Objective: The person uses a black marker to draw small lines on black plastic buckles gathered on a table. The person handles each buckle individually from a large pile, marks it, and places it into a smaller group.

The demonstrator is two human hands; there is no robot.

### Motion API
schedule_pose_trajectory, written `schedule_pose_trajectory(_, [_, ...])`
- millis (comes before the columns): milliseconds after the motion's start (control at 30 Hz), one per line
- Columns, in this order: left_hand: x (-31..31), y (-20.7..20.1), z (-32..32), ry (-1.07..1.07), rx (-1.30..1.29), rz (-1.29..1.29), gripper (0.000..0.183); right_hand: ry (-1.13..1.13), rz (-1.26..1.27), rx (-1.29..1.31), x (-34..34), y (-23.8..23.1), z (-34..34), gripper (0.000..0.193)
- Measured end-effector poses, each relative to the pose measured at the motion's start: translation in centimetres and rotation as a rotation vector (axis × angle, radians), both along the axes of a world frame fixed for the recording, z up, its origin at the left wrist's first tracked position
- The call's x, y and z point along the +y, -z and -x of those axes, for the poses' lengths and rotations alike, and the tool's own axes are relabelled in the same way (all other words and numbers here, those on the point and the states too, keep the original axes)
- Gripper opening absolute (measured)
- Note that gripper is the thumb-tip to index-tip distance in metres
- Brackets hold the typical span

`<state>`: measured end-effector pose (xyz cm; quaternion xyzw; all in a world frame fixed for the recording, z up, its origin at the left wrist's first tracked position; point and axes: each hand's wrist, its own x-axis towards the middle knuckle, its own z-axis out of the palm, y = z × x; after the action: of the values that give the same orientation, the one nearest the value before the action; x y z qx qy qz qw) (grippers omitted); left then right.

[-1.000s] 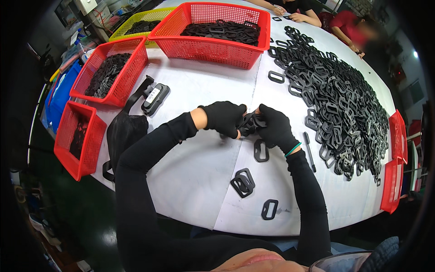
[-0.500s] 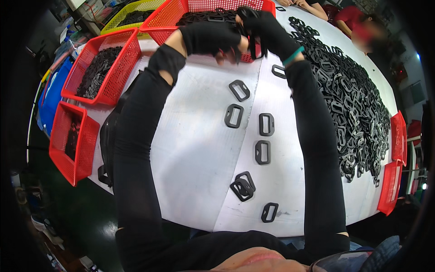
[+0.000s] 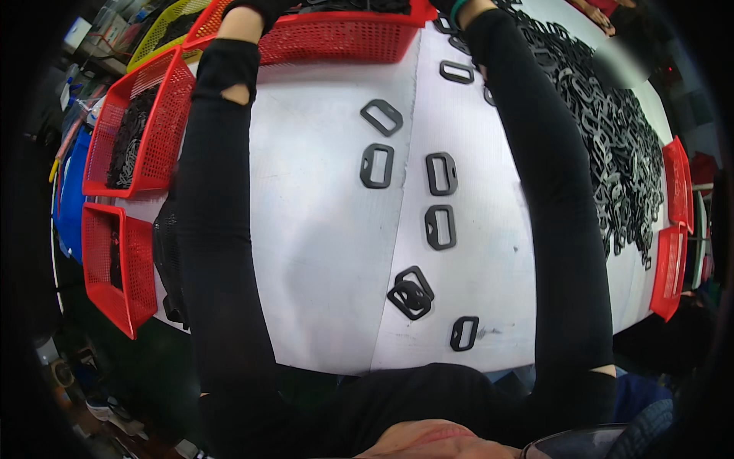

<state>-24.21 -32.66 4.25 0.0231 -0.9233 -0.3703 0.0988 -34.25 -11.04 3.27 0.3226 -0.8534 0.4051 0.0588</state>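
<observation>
Hands at the top

Both hands are higher than before: left hand by the big red basket, top left; right hand top middle. The frame cuts them off, so I cannot tell if they're open or gripping. Black rings lie mid-frame.

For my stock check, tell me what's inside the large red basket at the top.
Black pieces show inside the large red basket, above its near wall. What lies beneath them is covered; the left hand blocks part of the basket, and the far side is out of frame.
</observation>
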Motion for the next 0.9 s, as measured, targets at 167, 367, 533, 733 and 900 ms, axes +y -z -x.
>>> schedule_pose_trajectory(167, [8.9,-0.9,-8.9,0.703,-0.2,0.284,0.045,-0.239,-0.191,0.032,11.0,0.7,-10.9,0.034])
schedule_pose_trajectory(367, [10.7,6.4,-13.6,0.773,-0.291,0.562,0.107,-0.403,-0.571,-0.047,15.8,4.8,-24.9,0.09])
schedule_pose_trajectory(533, [10.6,6.9,-15.1,0.685,-0.214,0.406,0.075,-0.383,-0.404,0.109,16.8,7.1,-27.2,0.049])
schedule_pose_trajectory(733, [10.0,7.1,-15.7,0.641,-0.371,0.218,0.049,-0.281,-0.47,-0.279,16.9,5.3,-28.9,0.046])
schedule_pose_trajectory(900, [9.6,5.3,-15.7,0.566,-0.634,0.01,0.035,-0.295,-0.174,-0.816,16.9,4.2,-26.4,0.035])
